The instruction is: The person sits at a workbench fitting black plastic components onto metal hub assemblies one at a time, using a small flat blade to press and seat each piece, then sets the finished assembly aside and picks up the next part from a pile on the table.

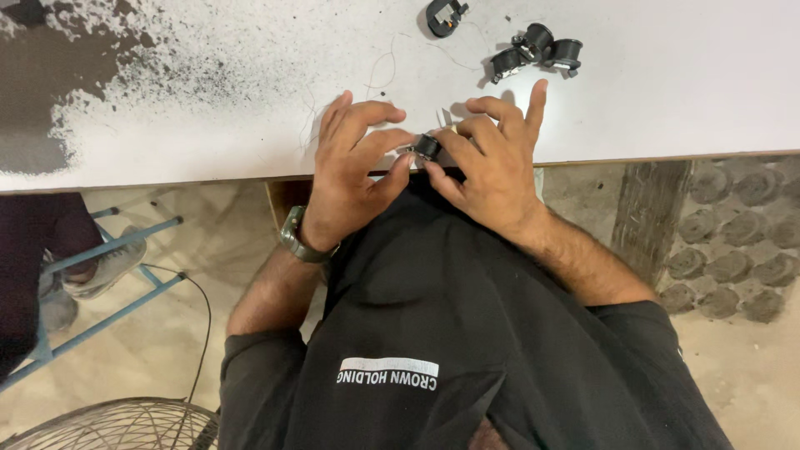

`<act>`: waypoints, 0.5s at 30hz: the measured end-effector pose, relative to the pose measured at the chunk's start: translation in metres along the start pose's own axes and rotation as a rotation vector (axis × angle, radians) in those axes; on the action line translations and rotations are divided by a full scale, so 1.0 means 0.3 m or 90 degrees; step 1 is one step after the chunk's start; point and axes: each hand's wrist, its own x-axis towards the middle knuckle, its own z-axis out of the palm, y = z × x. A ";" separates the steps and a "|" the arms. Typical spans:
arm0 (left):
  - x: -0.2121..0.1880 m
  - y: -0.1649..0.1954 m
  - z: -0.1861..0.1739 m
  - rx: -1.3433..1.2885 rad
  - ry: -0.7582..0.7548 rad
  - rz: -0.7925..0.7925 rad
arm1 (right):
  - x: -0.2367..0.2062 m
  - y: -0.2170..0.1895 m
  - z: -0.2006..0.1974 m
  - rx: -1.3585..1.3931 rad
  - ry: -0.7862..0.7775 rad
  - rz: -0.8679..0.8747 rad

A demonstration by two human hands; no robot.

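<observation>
Stool legs (108,250) in blue metal stand far off on my left, with another person's shoe (104,265) resting on a rung, and a wire fan guard (125,425) shows at the near left corner. The white tabletop (683,100) is speckled with dark grime on its left part.

My left hand (354,167), a watch (296,237) on its wrist, sits at the near edge of the tabletop, thumb and forefinger closed narrowly on the left side of a small black part (427,147). My right hand (492,158) pinches the same part from the right, its other fingers splayed loosely above. So the part hangs between both hands, right over the tabletop's near edge and my dark shirt (467,333).

Farther off and to the right lie a black clip-shaped piece (443,17) and a cluster of similar black parts (537,50), with thin wire strands (379,71) trailing across the surface.

I judge the main risk to be a slip: the part is tiny and gripped only by fingertips, and if it pops free here it would likely drop off the edge into my lap or onto the floor. A loose strand could also snag under my fingers.
</observation>
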 end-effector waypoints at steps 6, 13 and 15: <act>-0.005 -0.008 0.033 -0.001 -0.016 -0.025 | 0.000 0.000 0.009 0.011 0.013 0.002; -0.052 -0.044 0.053 0.088 0.010 0.039 | -0.007 0.015 0.015 0.017 0.023 0.000; -0.058 -0.049 0.054 0.110 0.016 0.045 | -0.008 0.021 0.017 0.023 0.029 0.002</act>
